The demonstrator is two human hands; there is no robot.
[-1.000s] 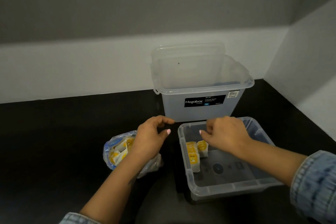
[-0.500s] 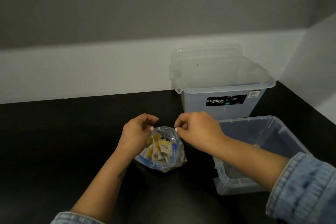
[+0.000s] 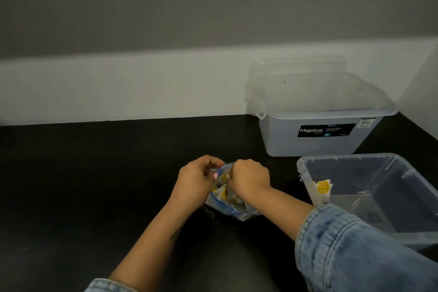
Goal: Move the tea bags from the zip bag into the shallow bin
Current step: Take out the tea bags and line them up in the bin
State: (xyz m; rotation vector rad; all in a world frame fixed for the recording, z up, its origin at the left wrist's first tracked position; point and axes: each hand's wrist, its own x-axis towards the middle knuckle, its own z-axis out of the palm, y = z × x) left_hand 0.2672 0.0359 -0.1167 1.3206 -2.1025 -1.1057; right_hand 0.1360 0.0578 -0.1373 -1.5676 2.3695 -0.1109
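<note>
Tea bags (image 3: 224, 193) sit in the zip bag (image 3: 233, 208) on the tabletop (image 3: 94, 185); my left hand (image 3: 196, 179) pinches its rim, my right hand (image 3: 248, 179) reaches inside, shallow bin (image 3: 305, 170) rightward

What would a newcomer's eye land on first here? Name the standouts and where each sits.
First, the two hands at centre: the left hand holds the zip bag at its mouth while the right hand reaches into it among yellow tea bags. To the right sits the shallow bin with tea bags at its near-left wall, and behind it a tall clear Megabox tub against the wall.
</note>
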